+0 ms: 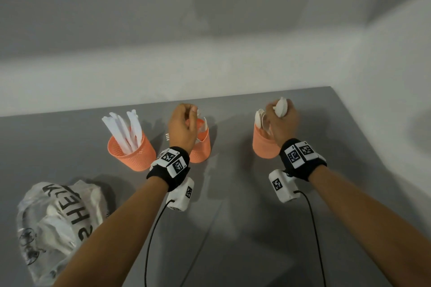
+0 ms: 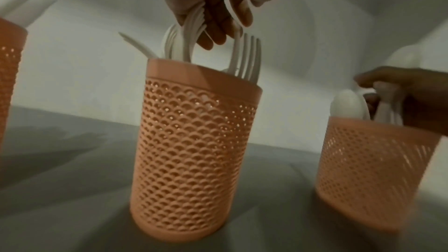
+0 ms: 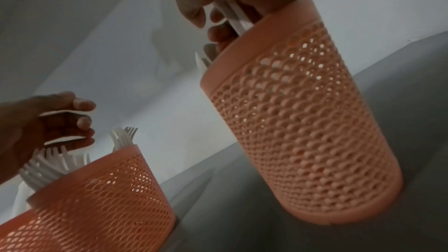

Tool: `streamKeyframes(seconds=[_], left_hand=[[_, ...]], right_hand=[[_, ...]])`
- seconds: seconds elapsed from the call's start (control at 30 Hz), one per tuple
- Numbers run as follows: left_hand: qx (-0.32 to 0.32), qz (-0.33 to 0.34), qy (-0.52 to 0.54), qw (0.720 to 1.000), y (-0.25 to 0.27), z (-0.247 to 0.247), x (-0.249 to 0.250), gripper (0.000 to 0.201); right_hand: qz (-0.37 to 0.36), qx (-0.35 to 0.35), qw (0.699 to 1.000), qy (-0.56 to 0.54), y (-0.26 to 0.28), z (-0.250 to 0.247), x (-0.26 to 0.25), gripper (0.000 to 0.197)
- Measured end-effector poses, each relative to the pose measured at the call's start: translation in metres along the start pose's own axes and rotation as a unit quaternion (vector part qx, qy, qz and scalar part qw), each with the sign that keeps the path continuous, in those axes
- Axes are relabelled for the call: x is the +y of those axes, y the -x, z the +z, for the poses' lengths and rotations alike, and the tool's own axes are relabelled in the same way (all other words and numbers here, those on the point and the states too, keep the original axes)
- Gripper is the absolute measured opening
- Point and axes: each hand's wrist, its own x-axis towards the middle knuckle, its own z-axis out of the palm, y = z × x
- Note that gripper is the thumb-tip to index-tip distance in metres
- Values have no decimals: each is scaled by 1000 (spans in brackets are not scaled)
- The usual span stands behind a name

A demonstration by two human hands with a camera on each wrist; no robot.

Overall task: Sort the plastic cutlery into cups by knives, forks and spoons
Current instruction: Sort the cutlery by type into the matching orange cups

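Left hand (image 1: 183, 127) grips a bunch of white forks (image 2: 194, 32) directly over the middle cup (image 2: 194, 160), tines down inside its rim; right hand (image 1: 282, 121) clutches a bundle of spoons (image 1: 281, 106) above the cup (image 1: 264, 144) right of the middle one. Knives (image 1: 126, 129) stand in the cup (image 1: 133, 154) left of middle. Crumpled plastic bag (image 1: 53, 223) lies well nearer than the middle cup, to its left, on the grey table (image 1: 245, 228).

Three orange perforated cups stand upright in a row: the left cup (image 1: 131, 154) holds white knives (image 1: 126, 129), the middle cup (image 2: 194, 158) forks (image 2: 246, 58), the right cup (image 3: 308, 122) spoons (image 1: 261, 120).
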Motion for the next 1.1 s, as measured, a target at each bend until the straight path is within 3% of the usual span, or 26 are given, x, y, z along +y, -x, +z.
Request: streamKeyframes(seconds=[0.13,0.23,0.43,0.53,0.7,0.83,0.97,1.1], left_hand=[[-64,73,-114,989,8,-1,-4,37],[-86,79,-141,983,9,-4,-3,50],[-34,77,-96,992,4,-24,18,36],[12,86,-63,994,5,-50,31,27],[81,29,-26,996,22,-118,24,28],[109,-35,-89,989,48,-188,-5,21],[151,-127,-174,965,80,-257,-44,19],[108,-267,-255,923,111,-304,-82,21]], right_hand=[[-1,-7,1000,20,2,-1,2,25],[-27,1,999,39,4,-1,-2,17],[-164,38,984,52,11,4,-33,18],[-248,19,968,15,25,20,-52,6],[-284,-117,950,-55,71,69,-84,5],[-255,-287,922,-48,129,129,-109,5],[-220,-475,845,108,193,192,-110,16],[-206,-595,744,225,258,235,-99,29]])
